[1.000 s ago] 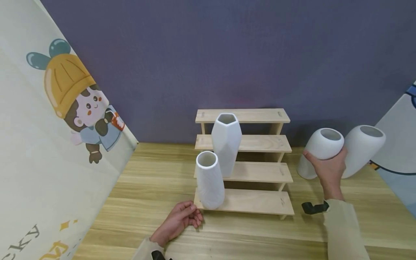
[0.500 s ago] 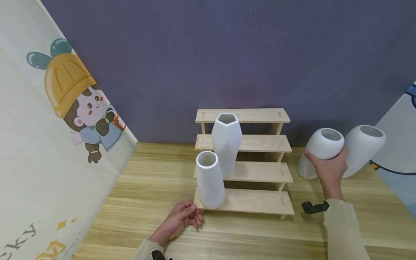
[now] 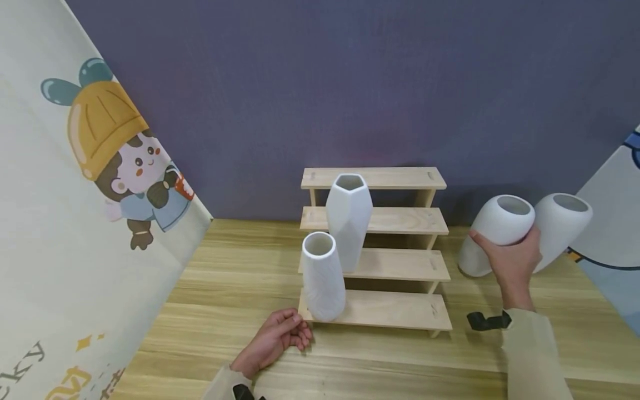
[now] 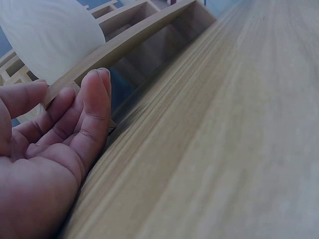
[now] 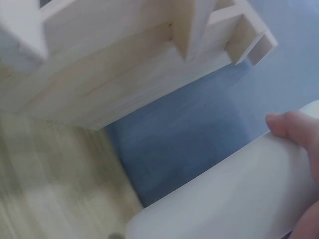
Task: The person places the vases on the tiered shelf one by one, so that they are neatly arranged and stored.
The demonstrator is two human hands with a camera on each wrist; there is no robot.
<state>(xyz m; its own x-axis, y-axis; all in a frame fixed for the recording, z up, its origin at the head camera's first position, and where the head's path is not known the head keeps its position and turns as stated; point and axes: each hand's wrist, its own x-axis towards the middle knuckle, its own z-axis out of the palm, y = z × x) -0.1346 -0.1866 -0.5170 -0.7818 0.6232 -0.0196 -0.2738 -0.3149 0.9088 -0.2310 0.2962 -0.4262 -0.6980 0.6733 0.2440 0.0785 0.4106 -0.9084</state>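
At the right of the head view my right hand (image 3: 516,268) grips a smooth white vase (image 3: 495,225) from the near side, thumb on its left wall. This vase leans, with its mouth toward the right; its base is at the tabletop, and I cannot tell whether it touches. The right wrist view shows its long side (image 5: 224,199) under my thumb. My left hand (image 3: 276,340) pinches the front left corner of a wooden stepped shelf (image 3: 395,308), thumb above and fingers beneath. On the lowest step stands a textured white vase (image 3: 324,283); a faceted white vase (image 3: 349,222) stands behind it.
Another white vase (image 3: 562,225) stands close to the right of the gripped one, partly hidden by my hand. A dark wall panel (image 3: 350,83) rises behind the shelf. Left is a light wall (image 3: 50,266) with a cartoon figure (image 3: 132,150). Everything stands on a wood-grain tabletop (image 3: 220,266).
The gripped vase's mouth has shifted slightly right with my right hand, so the vase leans a little more. My left hand and the vases on the shelf stay put.
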